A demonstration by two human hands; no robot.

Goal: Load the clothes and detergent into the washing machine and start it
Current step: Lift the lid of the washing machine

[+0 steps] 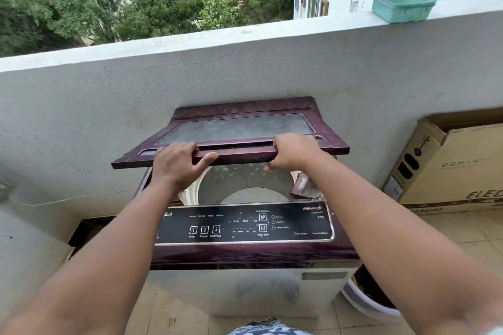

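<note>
Both hands, left hand [177, 164] and right hand [292, 152], gripping lid [234, 128] front edge, long axis running left-right, drum [245, 185] lying directly below

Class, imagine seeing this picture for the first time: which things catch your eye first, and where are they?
At centre, the left hand and right hand hold the front edge of the maroon lid, part-raised over the washing machine against the balcony wall. A teal tub sits on the wall top, upper right; a cardboard box stands at right.
</note>
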